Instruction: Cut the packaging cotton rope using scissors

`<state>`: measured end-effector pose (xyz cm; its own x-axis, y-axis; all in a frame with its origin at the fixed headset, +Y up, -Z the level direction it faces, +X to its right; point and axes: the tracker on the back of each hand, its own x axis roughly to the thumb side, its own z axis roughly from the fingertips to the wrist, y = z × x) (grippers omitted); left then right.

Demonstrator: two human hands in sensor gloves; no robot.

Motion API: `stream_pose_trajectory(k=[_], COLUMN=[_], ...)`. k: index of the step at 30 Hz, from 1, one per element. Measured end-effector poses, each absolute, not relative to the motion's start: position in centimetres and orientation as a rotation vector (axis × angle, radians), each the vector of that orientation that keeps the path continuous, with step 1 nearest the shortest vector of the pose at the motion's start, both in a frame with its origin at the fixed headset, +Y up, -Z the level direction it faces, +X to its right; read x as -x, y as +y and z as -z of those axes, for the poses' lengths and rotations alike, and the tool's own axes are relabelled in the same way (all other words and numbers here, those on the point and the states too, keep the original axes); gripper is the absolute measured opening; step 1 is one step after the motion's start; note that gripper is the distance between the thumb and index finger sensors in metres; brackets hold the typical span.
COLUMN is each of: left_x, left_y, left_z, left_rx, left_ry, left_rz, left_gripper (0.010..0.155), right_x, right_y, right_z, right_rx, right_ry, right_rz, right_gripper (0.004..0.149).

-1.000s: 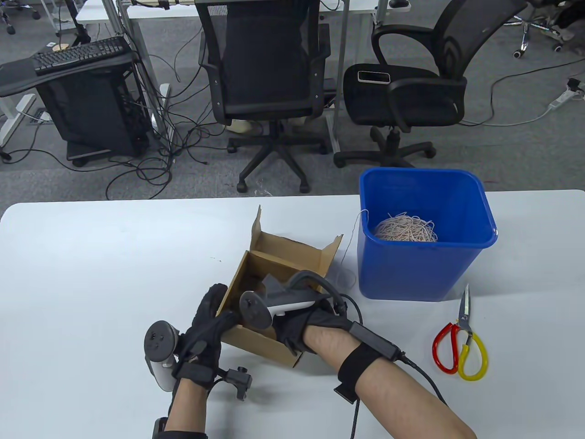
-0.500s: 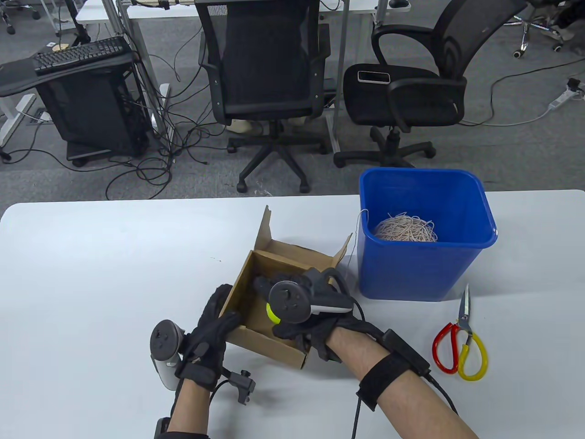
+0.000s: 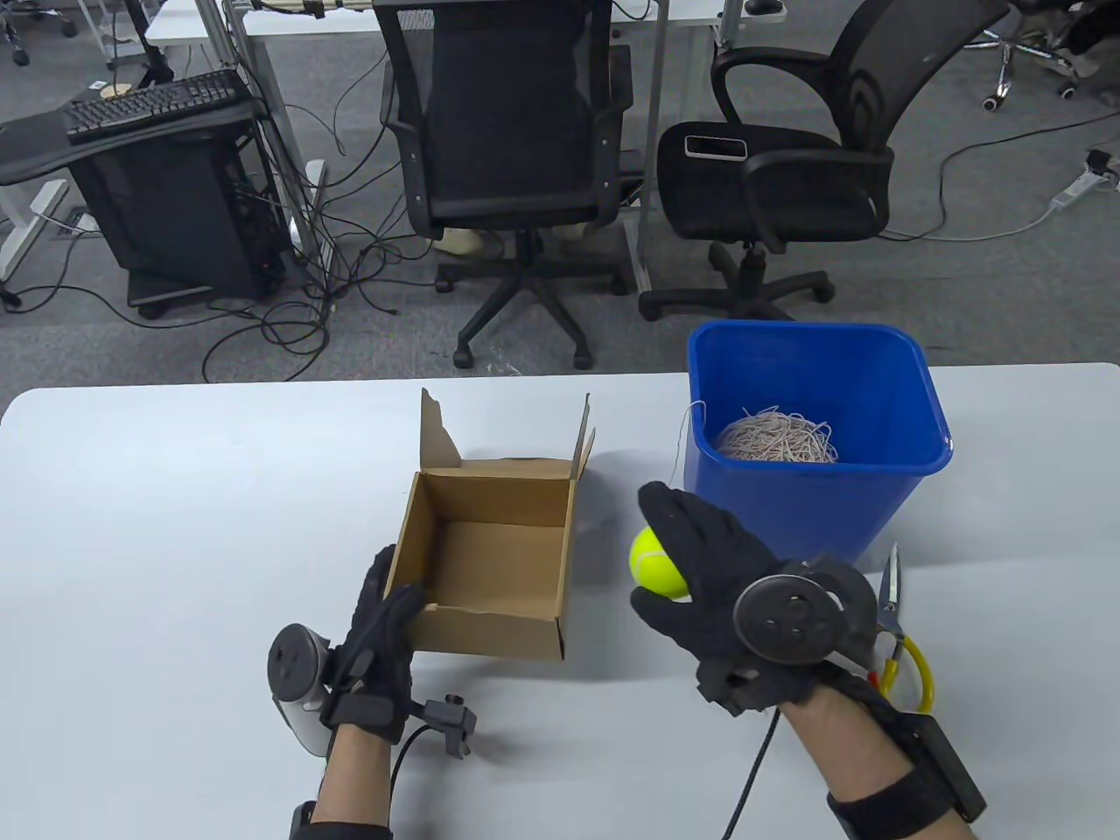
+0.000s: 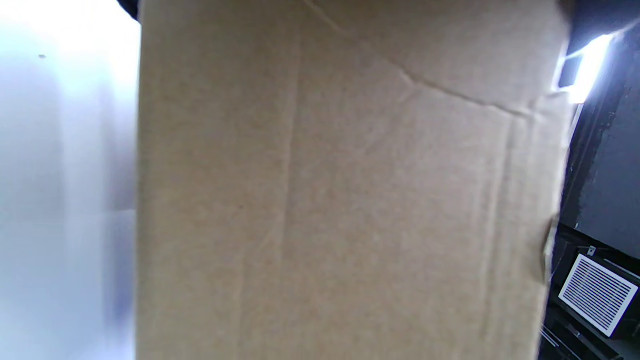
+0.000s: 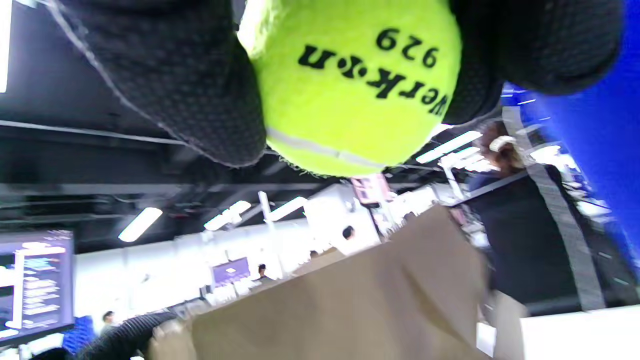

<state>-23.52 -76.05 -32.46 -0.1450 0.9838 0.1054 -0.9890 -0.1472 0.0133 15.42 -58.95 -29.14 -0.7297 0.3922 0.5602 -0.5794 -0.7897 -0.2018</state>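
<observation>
A ball of cotton rope [image 3: 777,437] lies in the blue bin [image 3: 814,516], and one strand [image 3: 678,442] hangs over the bin's left rim. The red-and-yellow scissors [image 3: 894,604] lie on the table right of the bin, partly hidden behind my right hand. My right hand [image 3: 652,553] holds a yellow tennis ball [image 3: 658,569] between the bin and an open cardboard box [image 3: 490,560]. The right wrist view shows the ball [image 5: 350,85] gripped by gloved fingers [image 5: 165,75]. My left hand [image 3: 394,588] grips the box's near left corner. The box wall [image 4: 340,190] fills the left wrist view.
The white table [image 3: 175,490] carries the box in the middle and the bin at the right. Beyond its far edge stand two black office chairs [image 3: 507,131], with cables on the floor. The bin's blue wall [image 5: 610,165] shows close beside the ball.
My right hand lifted the tennis ball out of the box and carried it right, toward the bin. The box turned square to the table edge under my left hand, which kept hold of it.
</observation>
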Motion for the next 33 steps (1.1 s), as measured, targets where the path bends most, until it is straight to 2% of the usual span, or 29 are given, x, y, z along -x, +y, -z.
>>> stream_pose_trajectory(k=[7,12,18,22,24,29,31,33], left_x=[23.5,23.3,23.2,23.1,23.1,23.2,23.3,23.4], left_y=[-76.1,-76.2,-76.3,-76.3,-76.3,-76.5,-76.6,-76.7], left_z=[32.5,32.5,32.5,32.5,32.5,32.5,32.5,32.4], left_rx=[-0.108,-0.106,-0.104,-0.105,-0.104,-0.103,-0.109,-0.116], left_ry=[-0.081,-0.094,-0.101,-0.104,-0.102,-0.094,-0.085,-0.081], left_rz=[-1.728,-1.724,-1.715,-1.718,-1.722,-1.718,-1.717,-1.719], left_gripper=[0.09,0.09,0.091,0.091,0.09,0.091,0.091,0.091], right_x=[-21.3,-23.1,-23.5,-23.5,-23.3,-21.2,-20.0,-19.4], right_y=[-66.6,-71.5,-74.8,-73.9,-72.3,-67.2,-66.0,-66.0], right_z=[29.6,30.7,31.5,31.5,31.3,30.7,30.4,29.9], right_rx=[-0.399,-0.279,-0.183,-0.19,-0.201,-0.431,-0.488,-0.497], right_ry=[-0.094,0.036,0.132,0.111,-0.04,-0.258,-0.313,-0.392], right_rz=[-2.721,-2.803,-2.819,-2.829,-2.802,-2.638,-2.571,-2.48], right_gripper=[0.086,0.085,0.082,0.082,0.084,0.084,0.086,0.091])
